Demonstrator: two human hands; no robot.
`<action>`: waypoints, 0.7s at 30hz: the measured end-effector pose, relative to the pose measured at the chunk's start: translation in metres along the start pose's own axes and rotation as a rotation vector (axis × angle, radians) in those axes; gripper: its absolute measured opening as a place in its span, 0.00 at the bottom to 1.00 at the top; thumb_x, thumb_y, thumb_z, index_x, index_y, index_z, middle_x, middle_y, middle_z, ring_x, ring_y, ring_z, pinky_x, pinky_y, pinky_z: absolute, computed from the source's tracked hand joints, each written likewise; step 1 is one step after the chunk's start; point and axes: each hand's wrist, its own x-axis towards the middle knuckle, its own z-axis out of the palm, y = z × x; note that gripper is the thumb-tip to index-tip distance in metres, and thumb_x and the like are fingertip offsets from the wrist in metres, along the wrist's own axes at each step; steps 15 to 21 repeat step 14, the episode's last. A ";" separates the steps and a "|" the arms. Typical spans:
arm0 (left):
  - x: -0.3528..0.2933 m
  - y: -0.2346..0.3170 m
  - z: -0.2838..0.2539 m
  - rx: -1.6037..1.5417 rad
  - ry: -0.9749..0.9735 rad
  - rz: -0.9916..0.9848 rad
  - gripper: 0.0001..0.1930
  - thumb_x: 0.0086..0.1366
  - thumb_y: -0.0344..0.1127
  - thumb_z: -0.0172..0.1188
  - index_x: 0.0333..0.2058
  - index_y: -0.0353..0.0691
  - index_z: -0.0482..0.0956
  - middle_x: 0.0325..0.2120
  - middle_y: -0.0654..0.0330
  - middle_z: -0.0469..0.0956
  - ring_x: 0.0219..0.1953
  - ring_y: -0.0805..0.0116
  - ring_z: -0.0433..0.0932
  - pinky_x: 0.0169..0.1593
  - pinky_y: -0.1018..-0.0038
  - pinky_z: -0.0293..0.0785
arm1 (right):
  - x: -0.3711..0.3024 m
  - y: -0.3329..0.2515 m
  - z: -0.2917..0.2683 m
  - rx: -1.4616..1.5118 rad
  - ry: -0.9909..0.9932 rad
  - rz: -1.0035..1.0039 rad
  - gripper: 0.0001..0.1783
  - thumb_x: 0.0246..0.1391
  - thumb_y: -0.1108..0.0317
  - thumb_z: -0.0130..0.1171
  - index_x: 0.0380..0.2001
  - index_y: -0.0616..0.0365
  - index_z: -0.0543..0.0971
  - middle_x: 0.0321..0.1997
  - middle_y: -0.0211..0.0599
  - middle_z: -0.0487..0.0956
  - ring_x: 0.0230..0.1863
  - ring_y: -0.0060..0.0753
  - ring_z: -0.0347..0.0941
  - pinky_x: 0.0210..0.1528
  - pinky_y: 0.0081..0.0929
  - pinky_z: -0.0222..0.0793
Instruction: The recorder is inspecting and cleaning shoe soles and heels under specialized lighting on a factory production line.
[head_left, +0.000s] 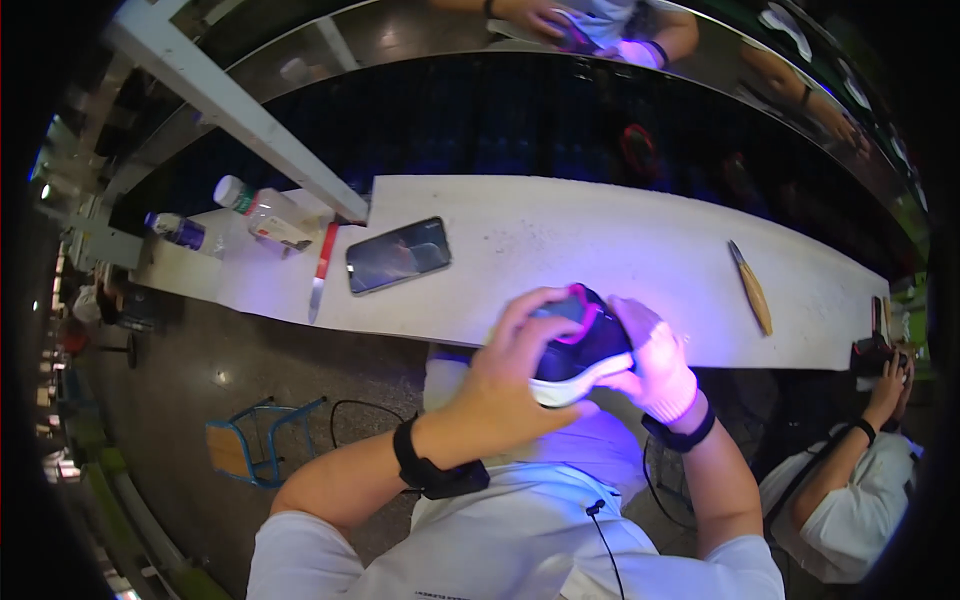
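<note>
A dark shoe (600, 345) with a white sole and a bright pink collar edge is held up between my two hands, just in front of the white bench's near edge. My left hand (510, 365) wraps its left side, fingers over the top by the opening and thumb low by the sole. On the other side my right hand (655, 365), which looks gloved, grips the shoe's end and sole. Purple-blue light falls on the shoe and this hand. The shoe's underside and some fingertips are hidden.
On the white bench (560, 225) lie a smartphone (400, 256), a red-handled knife (324, 270) and a wooden-handled pointed tool (750, 288). Bottles (275, 215) stand at left beside a metal post (240, 105). A dark conveyor (500, 115) runs behind. Another person (850, 500) works at right; a blue-framed stool (262, 440) stands left.
</note>
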 end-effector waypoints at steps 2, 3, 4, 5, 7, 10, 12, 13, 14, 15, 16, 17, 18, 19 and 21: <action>-0.010 -0.024 0.001 0.029 0.101 0.067 0.38 0.45 0.41 0.84 0.54 0.41 0.75 0.66 0.44 0.66 0.68 0.45 0.68 0.68 0.56 0.68 | 0.003 0.012 0.007 0.075 -0.046 -0.042 0.54 0.45 0.39 0.76 0.65 0.68 0.72 0.55 0.60 0.80 0.56 0.65 0.78 0.61 0.51 0.72; -0.014 -0.034 0.000 0.009 0.113 0.068 0.37 0.45 0.40 0.83 0.53 0.41 0.75 0.66 0.43 0.66 0.68 0.47 0.69 0.68 0.56 0.67 | 0.002 0.014 0.009 0.039 -0.092 -0.010 0.53 0.45 0.40 0.76 0.66 0.67 0.71 0.55 0.59 0.81 0.55 0.63 0.78 0.60 0.51 0.73; -0.017 -0.041 -0.001 -0.011 0.136 0.063 0.36 0.45 0.39 0.83 0.52 0.41 0.75 0.66 0.42 0.67 0.67 0.48 0.70 0.68 0.56 0.67 | 0.003 0.013 0.012 0.023 -0.124 -0.011 0.52 0.46 0.41 0.76 0.67 0.65 0.71 0.54 0.57 0.81 0.55 0.62 0.79 0.60 0.51 0.73; -0.020 -0.046 0.001 -0.040 0.163 0.022 0.35 0.46 0.37 0.82 0.52 0.41 0.75 0.65 0.42 0.67 0.66 0.49 0.70 0.68 0.57 0.66 | 0.006 0.010 0.014 0.018 -0.114 0.005 0.50 0.48 0.44 0.75 0.68 0.62 0.71 0.52 0.55 0.82 0.53 0.60 0.79 0.58 0.50 0.74; -0.021 -0.054 0.003 -0.086 0.164 0.024 0.36 0.45 0.37 0.82 0.53 0.41 0.75 0.65 0.42 0.67 0.67 0.49 0.70 0.68 0.58 0.66 | 0.009 0.004 0.011 -0.003 -0.105 0.002 0.47 0.48 0.47 0.75 0.68 0.60 0.72 0.50 0.53 0.82 0.51 0.59 0.79 0.56 0.48 0.75; -0.022 -0.055 -0.004 -0.046 0.130 0.121 0.45 0.45 0.36 0.83 0.61 0.41 0.70 0.69 0.42 0.63 0.70 0.48 0.67 0.71 0.57 0.65 | 0.020 -0.012 -0.010 -0.062 -0.069 -0.149 0.37 0.49 0.57 0.74 0.61 0.59 0.78 0.47 0.51 0.83 0.45 0.56 0.81 0.49 0.51 0.77; -0.024 -0.049 -0.001 -0.264 0.224 0.236 0.55 0.45 0.36 0.85 0.70 0.43 0.61 0.73 0.41 0.57 0.73 0.46 0.63 0.72 0.56 0.64 | 0.024 -0.027 -0.058 -0.382 0.035 -0.334 0.28 0.50 0.59 0.71 0.54 0.59 0.82 0.44 0.47 0.82 0.40 0.52 0.80 0.44 0.49 0.77; -0.026 -0.046 0.000 -0.395 0.222 0.250 0.63 0.46 0.35 0.86 0.75 0.44 0.51 0.75 0.41 0.52 0.76 0.45 0.59 0.72 0.54 0.65 | 0.031 -0.035 -0.084 -0.466 0.208 -0.383 0.23 0.50 0.58 0.70 0.47 0.59 0.83 0.41 0.47 0.81 0.38 0.50 0.79 0.42 0.43 0.77; -0.033 -0.043 -0.002 -0.430 0.203 0.127 0.62 0.48 0.32 0.84 0.76 0.42 0.49 0.75 0.42 0.53 0.75 0.46 0.61 0.71 0.54 0.68 | 0.044 -0.038 -0.081 -0.415 0.283 -0.396 0.23 0.50 0.58 0.70 0.47 0.59 0.83 0.41 0.47 0.81 0.38 0.50 0.79 0.42 0.43 0.77; -0.033 -0.043 -0.002 -0.430 0.203 0.127 0.62 0.48 0.32 0.84 0.76 0.42 0.49 0.75 0.42 0.53 0.75 0.46 0.61 0.71 0.54 0.68 | 0.044 -0.038 -0.081 -0.415 0.283 -0.396 0.23 0.50 0.58 0.70 0.47 0.59 0.83 0.41 0.47 0.81 0.38 0.50 0.79 0.42 0.43 0.77; -0.033 -0.043 -0.002 -0.430 0.203 0.127 0.62 0.48 0.32 0.84 0.76 0.42 0.49 0.75 0.42 0.53 0.75 0.46 0.61 0.71 0.54 0.68 | 0.044 -0.038 -0.081 -0.415 0.283 -0.396 0.23 0.50 0.58 0.70 0.47 0.59 0.83 0.41 0.47 0.81 0.38 0.50 0.79 0.42 0.43 0.77; -0.033 -0.043 -0.002 -0.430 0.203 0.127 0.62 0.48 0.32 0.84 0.76 0.42 0.49 0.75 0.42 0.53 0.75 0.46 0.61 0.71 0.54 0.68 | 0.044 -0.038 -0.081 -0.415 0.283 -0.396 0.23 0.50 0.58 0.70 0.47 0.59 0.83 0.41 0.47 0.81 0.38 0.50 0.79 0.42 0.43 0.77; -0.033 -0.043 -0.002 -0.430 0.203 0.127 0.62 0.48 0.32 0.84 0.76 0.42 0.49 0.75 0.42 0.53 0.75 0.46 0.61 0.71 0.54 0.68 | 0.044 -0.038 -0.081 -0.415 0.283 -0.396 0.23 0.50 0.58 0.70 0.47 0.59 0.83 0.41 0.47 0.81 0.38 0.50 0.79 0.42 0.43 0.77; -0.033 -0.043 -0.002 -0.430 0.203 0.127 0.62 0.48 0.32 0.84 0.76 0.42 0.49 0.75 0.42 0.53 0.75 0.46 0.61 0.71 0.54 0.68 | 0.044 -0.038 -0.081 -0.415 0.283 -0.396 0.23 0.50 0.58 0.70 0.47 0.59 0.83 0.41 0.47 0.81 0.38 0.50 0.79 0.42 0.43 0.77; -0.033 -0.043 -0.002 -0.430 0.203 0.127 0.62 0.48 0.32 0.84 0.76 0.42 0.49 0.75 0.42 0.53 0.75 0.46 0.61 0.71 0.54 0.68 | 0.044 -0.038 -0.081 -0.415 0.283 -0.396 0.23 0.50 0.58 0.70 0.47 0.59 0.83 0.41 0.47 0.81 0.38 0.50 0.79 0.42 0.43 0.77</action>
